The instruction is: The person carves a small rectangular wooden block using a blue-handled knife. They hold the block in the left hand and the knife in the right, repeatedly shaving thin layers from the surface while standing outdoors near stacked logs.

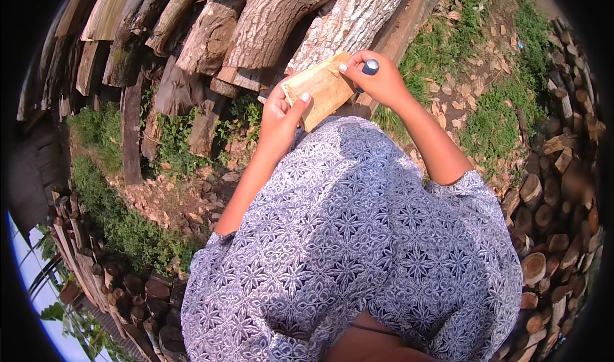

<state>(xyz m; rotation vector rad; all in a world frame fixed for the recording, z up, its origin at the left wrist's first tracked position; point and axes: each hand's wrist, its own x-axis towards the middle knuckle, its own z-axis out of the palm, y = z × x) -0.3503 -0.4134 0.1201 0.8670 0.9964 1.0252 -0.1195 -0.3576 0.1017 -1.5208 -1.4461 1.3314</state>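
Note:
A small, pale wooden board (326, 92) is tilted in front of my body, above my patterned shirt. My left hand (279, 120) grips its left edge, with the thumb on the upper face and the other fingers mostly hidden behind it. At the board's far right corner is my right hand (384, 84), its thumb and fingertips closed near the face. A dark blue, round-ended handle (370, 66) with a pale grey end cap sticks out of that hand. What the handle belongs to is hidden by the fingers and the board.
Thick bark-covered logs (281, 20) are stacked just beyond my hands, beside a long plank (409, 23). More cut logs (543, 215) are piled at the right and lower left (144, 295). Grass (492, 138) and wood chips (457, 100) cover the ground.

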